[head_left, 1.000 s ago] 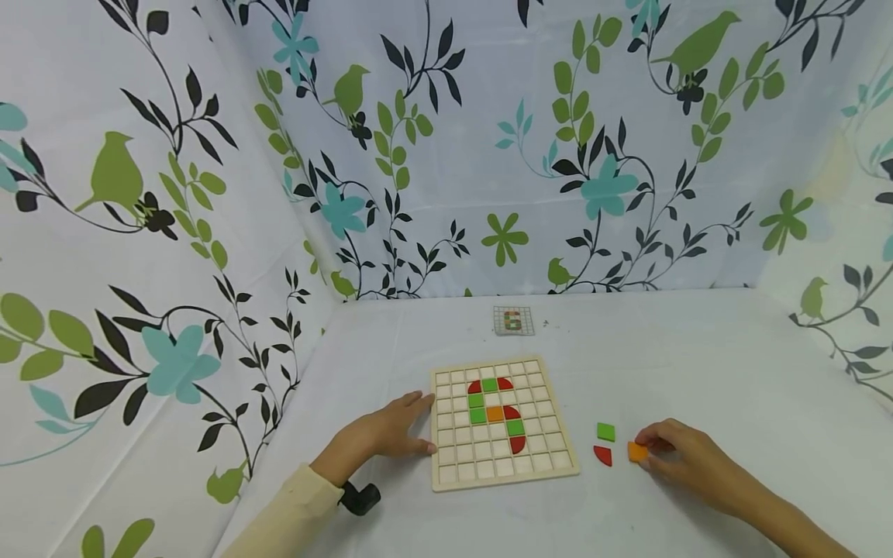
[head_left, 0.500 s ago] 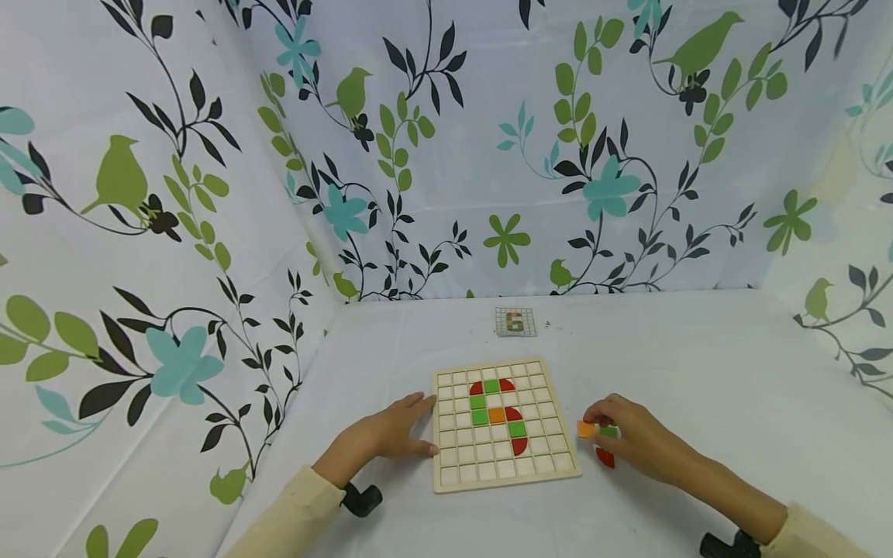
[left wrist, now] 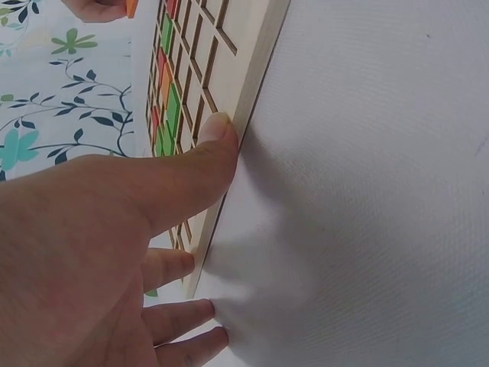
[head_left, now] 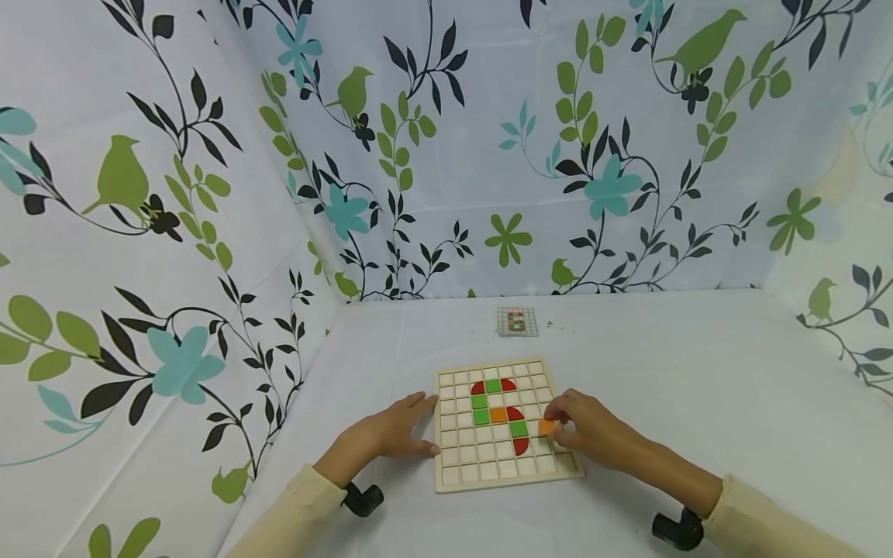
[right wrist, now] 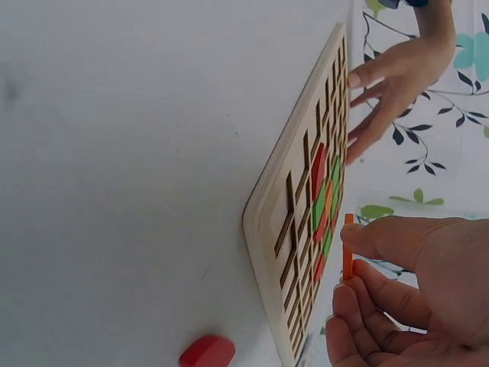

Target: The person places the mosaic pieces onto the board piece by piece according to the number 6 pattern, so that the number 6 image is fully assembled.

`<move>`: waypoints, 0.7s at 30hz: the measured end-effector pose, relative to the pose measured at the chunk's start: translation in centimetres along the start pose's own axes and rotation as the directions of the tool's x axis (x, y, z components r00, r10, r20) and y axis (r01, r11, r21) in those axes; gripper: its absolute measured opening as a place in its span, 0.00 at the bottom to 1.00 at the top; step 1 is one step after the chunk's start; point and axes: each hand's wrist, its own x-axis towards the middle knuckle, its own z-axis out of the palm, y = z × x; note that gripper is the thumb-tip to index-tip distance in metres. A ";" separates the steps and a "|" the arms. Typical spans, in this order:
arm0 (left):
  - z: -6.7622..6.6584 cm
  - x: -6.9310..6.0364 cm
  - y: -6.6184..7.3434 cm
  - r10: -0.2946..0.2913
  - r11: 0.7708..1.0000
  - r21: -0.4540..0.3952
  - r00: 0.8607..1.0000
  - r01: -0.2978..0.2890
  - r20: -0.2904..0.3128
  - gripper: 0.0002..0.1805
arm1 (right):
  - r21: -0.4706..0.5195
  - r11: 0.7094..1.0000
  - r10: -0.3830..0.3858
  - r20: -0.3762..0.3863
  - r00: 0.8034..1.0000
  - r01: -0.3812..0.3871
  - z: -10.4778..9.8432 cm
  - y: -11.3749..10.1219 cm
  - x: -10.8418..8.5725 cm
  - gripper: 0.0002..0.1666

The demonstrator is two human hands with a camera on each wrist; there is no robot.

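My left hand (head_left: 391, 430) rests at the left edge of a pale wooden grid board (head_left: 467, 455); in the left wrist view its thumb lies on the rim, with its fingers fairly straight. Red, green and orange tiles (head_left: 498, 415) form a curved figure in the board's middle cells. Over the board's right side, my right hand (head_left: 600, 434) pinches an orange square tile (right wrist: 348, 246) between thumb and fingertips. The right wrist view shows that tile edge-on and raised above the grid. A loose red tile (right wrist: 208, 352) lies on the table off the board, hidden in the head view.
Behind the board lies a small gridded card (head_left: 518, 322) with a coloured figure on it. White cloth (head_left: 663, 364) covers the table, and a patterned curtain (head_left: 446, 155) hangs at the back and sides. Each wrist wears a black device (head_left: 363, 500).
My right hand has picked the orange tile off the table and carried it left, past the loose green and red tiles, to over the board. The left hand has stayed in place.
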 end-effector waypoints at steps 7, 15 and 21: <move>0.0 0.0 -0.1 -0.008 1.000 -0.008 1.000 0.008 0.004 0.53 | 0.031 0.999 0.009 0.057 0.998 -0.010 1.2 -1.4 1.3 0.12; 0.1 0.0 -0.2 -0.020 1.000 -0.016 1.000 0.021 0.009 0.52 | -0.045 0.997 -0.063 0.105 0.992 0.068 2.2 -3.2 2.9 0.09; 0.1 0.1 -0.3 -0.016 1.000 -0.011 1.000 0.016 0.006 0.53 | -0.083 0.996 -0.026 0.144 0.989 0.038 3.0 -4.3 3.7 0.08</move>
